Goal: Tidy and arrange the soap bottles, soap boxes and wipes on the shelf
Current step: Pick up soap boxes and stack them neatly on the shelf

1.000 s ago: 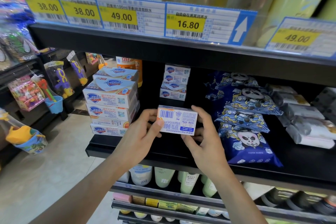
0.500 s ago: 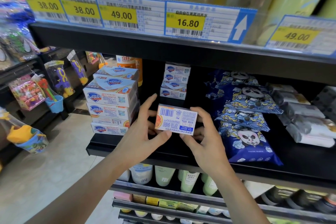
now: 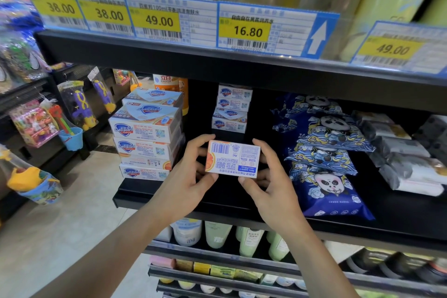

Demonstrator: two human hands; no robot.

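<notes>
Okay, I've got one soap box (image 3: 232, 159) up in front of me, barcode side facing me, held between both hands just above the black shelf (image 3: 169, 197). My left hand (image 3: 187, 178) grips its left end, thumb under the bottom corner and fingers curled behind. My right hand (image 3: 271, 182) pinches the right end, index finger along the top edge, thumb at the lower corner. Neither hand is free; both are clamped on this one box.

Where are we with the job? To my left, the big stack of soap boxes (image 3: 146, 139) looks fairly squared up, four or so packs high, with another pack (image 3: 154, 97) behind. Deeper in the middle sits a small stack of soap boxes (image 3: 232, 109), four high and reasonably neat. Right of my hands, the blue panda wipes (image 3: 324, 152) lie overlapped in a row front to back, and the grey wipe packs (image 3: 406, 152) beyond them look loose and slumped. So I'd judge it partway: this box needs a home, probably the bare patch in front of the small stack, and the grey packs want straightening. An orange bottle (image 3: 169, 84) stands at the back left.

Compared with a second ago, the box has turned a little, showing its orange end on the left, and my left thumb has slid from the top corner down beneath it.
</notes>
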